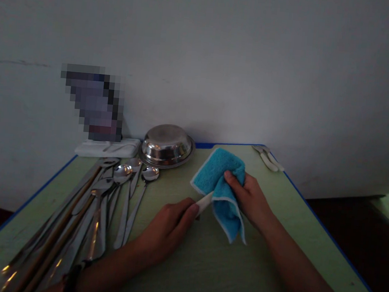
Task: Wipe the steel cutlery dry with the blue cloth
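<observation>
item: white handle (205,203) of a utensil, approx. mid-table, held clear of the top or resting on it, cannot tell; its other end is hidden under a blue cloth (217,171) w/ pale edging. type of utensil n/a, covered.

l. hand (170,225): closed around near-left end of handle, thumb along top, fingers curled. dark band (73,281) on wrist. r. hand (253,199): partly closed, gripping cloth, thumb pressed on its face; cloth folded about far-right part of utensil, one corner hanging toward near side.

adj. items: left of l. hand, group of metal utensils (98,210), incl. spoons, lying roughly lengthwise, several overlapping. far, just left of cloth: steel bowl (167,146), inverted, shiny. left of bowl: white flat case (112,149); blurred upright object (96,103) behind it, details illegible. far right corner: white-handled cutlery (270,161), 2 pcs., side by side.

table (237,277): lt. green top, blue edge, far side by pale wall (242,68).
</observation>
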Action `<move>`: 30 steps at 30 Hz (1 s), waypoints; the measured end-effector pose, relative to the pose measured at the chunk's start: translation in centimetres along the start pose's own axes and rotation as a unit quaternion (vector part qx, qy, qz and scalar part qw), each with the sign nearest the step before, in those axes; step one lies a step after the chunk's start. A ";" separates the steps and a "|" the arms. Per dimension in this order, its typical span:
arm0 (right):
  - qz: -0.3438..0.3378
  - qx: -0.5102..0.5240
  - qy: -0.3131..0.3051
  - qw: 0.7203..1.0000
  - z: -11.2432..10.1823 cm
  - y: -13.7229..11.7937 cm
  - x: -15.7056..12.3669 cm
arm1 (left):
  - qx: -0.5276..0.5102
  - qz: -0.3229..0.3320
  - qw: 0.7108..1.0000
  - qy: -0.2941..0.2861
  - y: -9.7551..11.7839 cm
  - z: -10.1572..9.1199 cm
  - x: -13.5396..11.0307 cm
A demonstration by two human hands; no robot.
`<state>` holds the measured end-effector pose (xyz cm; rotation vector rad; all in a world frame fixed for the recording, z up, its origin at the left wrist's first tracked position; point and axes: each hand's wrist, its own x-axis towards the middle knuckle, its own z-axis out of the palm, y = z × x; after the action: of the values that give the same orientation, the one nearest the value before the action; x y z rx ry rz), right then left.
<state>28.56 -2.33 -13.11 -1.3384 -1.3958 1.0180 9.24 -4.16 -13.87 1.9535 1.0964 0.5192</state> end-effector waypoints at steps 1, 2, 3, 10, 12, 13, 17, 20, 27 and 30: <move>0.016 0.032 0.007 0.999 0.3 0.2 0.0 | 0.003 -0.001 1.000 0.002 0.0 0.0 0.0; 0.033 0.064 0.013 0.997 0.7 0.4 -0.1 | 0.007 -0.004 1.000 0.006 0.1 0.1 -0.1; 0.050 0.094 0.018 0.994 1.1 0.6 -0.2 | 0.014 -0.010 1.000 0.011 0.1 0.1 -0.1; 0.045 0.068 0.058 0.995 1.7 0.7 0.0 | 0.038 -0.023 0.999 0.019 0.0 0.4 0.1; 0.023 0.019 0.071 0.997 1.2 0.6 0.1 | 0.038 -0.021 0.999 0.018 0.0 0.5 0.2; 0.017 0.003 0.076 0.997 1.0 0.6 0.1 | 0.038 -0.018 0.999 0.017 0.0 0.5 0.2; 0.048 0.039 0.141 0.988 1.0 1.1 0.2 | 0.032 -0.011 0.999 0.019 0.2 0.4 0.0; 0.117 0.210 0.201 0.950 1.1 1.3 0.7 | 0.016 -0.012 1.000 0.024 0.3 0.3 -0.2; 0.171 0.455 0.156 0.860 0.9 -0.2 1.3 | -0.097 -0.047 0.990 0.091 -0.3 0.6 -0.2; 0.153 0.426 0.095 0.887 1.5 0.2 0.9 | -0.116 -0.050 0.985 0.114 -0.2 0.7 -0.4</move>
<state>27.12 -1.39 -13.61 -0.9449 -0.4578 1.4359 9.36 -4.71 -14.42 1.6569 1.2102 0.7926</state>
